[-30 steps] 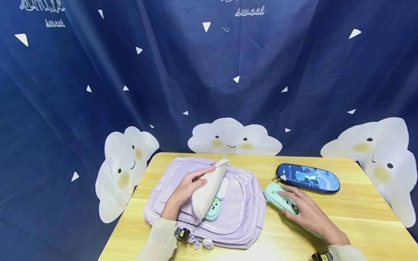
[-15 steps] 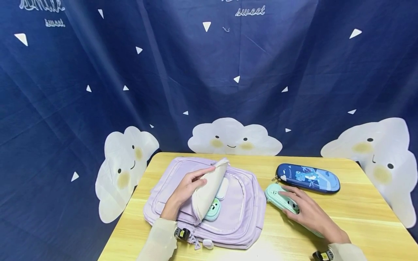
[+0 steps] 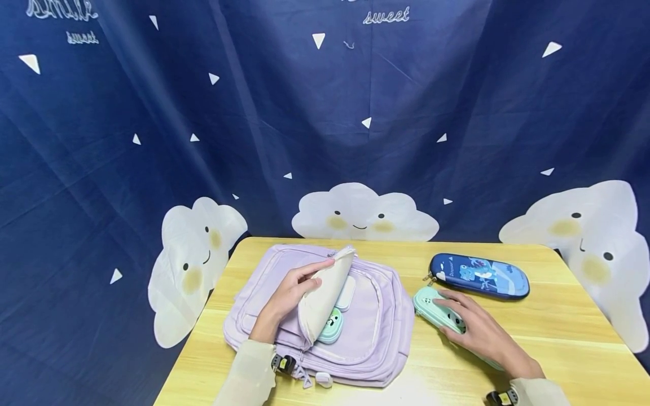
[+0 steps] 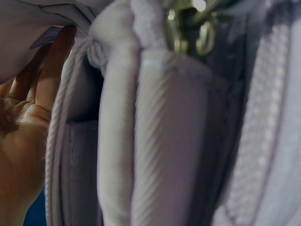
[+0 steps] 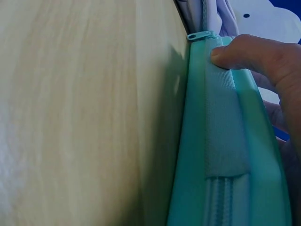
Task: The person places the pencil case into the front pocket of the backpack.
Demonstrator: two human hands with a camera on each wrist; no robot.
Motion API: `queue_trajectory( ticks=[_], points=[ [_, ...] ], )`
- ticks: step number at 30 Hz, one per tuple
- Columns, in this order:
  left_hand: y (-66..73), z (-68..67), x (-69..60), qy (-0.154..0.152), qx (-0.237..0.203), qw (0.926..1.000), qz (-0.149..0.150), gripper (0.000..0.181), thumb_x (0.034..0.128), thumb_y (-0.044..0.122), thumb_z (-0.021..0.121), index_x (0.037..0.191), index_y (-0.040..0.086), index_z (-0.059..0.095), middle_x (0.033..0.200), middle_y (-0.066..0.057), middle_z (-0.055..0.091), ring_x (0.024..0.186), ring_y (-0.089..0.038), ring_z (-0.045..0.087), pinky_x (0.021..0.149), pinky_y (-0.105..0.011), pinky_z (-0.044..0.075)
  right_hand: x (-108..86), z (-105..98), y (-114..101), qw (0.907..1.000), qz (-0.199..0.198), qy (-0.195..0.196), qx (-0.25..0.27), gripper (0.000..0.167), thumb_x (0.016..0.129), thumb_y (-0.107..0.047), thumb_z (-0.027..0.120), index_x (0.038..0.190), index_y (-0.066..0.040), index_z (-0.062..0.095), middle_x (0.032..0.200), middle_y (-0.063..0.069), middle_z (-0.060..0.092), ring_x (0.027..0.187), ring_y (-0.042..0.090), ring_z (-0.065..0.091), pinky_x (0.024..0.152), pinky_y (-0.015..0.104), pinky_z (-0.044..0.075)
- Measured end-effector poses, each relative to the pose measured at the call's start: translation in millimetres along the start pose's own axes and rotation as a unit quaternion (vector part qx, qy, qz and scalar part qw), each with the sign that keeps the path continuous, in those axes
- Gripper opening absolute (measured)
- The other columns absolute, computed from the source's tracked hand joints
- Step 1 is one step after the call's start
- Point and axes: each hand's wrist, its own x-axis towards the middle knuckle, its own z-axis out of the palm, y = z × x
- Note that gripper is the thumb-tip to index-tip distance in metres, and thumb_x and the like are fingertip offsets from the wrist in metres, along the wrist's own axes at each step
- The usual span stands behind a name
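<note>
A lilac backpack [image 3: 254, 304] lies flat on the table, its front pocket unzipped. My left hand [image 3: 290, 290] holds up the pocket's flap [image 3: 327, 296], whose pale lining shows. Part of this hand appears behind a zipper edge in the left wrist view. Inside the pocket I see the end of a mint-green case [image 3: 331, 327] with a panda print and a white, rounded item [image 3: 346, 293]. On the right, my right hand [image 3: 479, 332] grips a mint-green pencil case [image 3: 429, 307] on the table. Its thumb [image 5: 225, 55] presses the zipper side; the other fingers are partly hidden.
Behind the mint pencil case lies a dark blue dinosaur pencil case [image 3: 479, 276]. Lilac zipper pulls and a small white piece [image 3: 323, 379] hang at the backpack's near edge. A blue curtain [image 3: 325, 113] with clouds stands behind the wooden table [image 3: 569, 338].
Both hands keep their places on the flap and the mint pencil case. The pencil case's far end has shifted very slightly to the right.
</note>
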Motion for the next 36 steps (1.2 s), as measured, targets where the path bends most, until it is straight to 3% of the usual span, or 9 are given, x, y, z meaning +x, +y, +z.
queue_trajectory(
  ticks=[10, 18, 31, 36],
  points=[
    [0.3, 0.4, -1.1, 0.001, 0.002, 1.0, 0.002, 0.049, 0.1036, 0.002, 0.058, 0.152, 0.002, 0.062, 0.16, -0.017, 0.059, 0.138, 0.002, 0.055, 0.107, -0.017, 0.048, -1.0, -3, 0, 0.9996, 0.015, -0.022, 0.01, 0.059, 0.087, -0.029, 0.092, 0.141, -0.021, 0.071, 0.153, 0.013, 0.062, 0.135, 0.041, 0.06, 0.099, 0.066, 0.055],
    [0.1, 0.8, -0.9, 0.0, -0.007, 1.0, 0.005, 0.05, 0.1031, 0.003, 0.058, 0.152, 0.001, 0.062, 0.161, -0.018, 0.058, 0.14, 0.001, 0.053, 0.109, -0.017, 0.046, -9.7, -8, 2, 0.9998, 0.015, 0.0, 0.014, 0.061, 0.085, -0.032, 0.093, 0.141, -0.019, 0.071, 0.152, 0.014, 0.063, 0.134, 0.044, 0.059, 0.098, 0.068, 0.055],
    [-0.8, 0.4, -0.6, -0.001, -0.003, 1.0, 0.002, 0.049, 0.1037, 0.002, 0.058, 0.152, 0.002, 0.062, 0.161, -0.016, 0.058, 0.142, 0.0, 0.053, 0.11, -0.017, 0.045, -34.9, -20, 8, 0.9974, 0.072, -0.001, 0.008, 0.061, 0.086, -0.044, 0.092, 0.139, -0.021, 0.072, 0.15, 0.013, 0.063, 0.132, 0.041, 0.059, 0.095, 0.067, 0.053],
    [-1.4, 0.4, -0.6, -0.001, 0.002, 1.0, 0.002, 0.049, 0.1035, 0.002, 0.058, 0.152, 0.001, 0.062, 0.161, -0.017, 0.058, 0.14, 0.001, 0.053, 0.109, -0.017, 0.047, -46.8, -22, 9, 0.9955, 0.094, 0.001, 0.007, 0.064, 0.085, -0.048, 0.092, 0.14, -0.021, 0.072, 0.15, 0.011, 0.064, 0.131, 0.036, 0.059, 0.096, 0.059, 0.051]
  ],
)
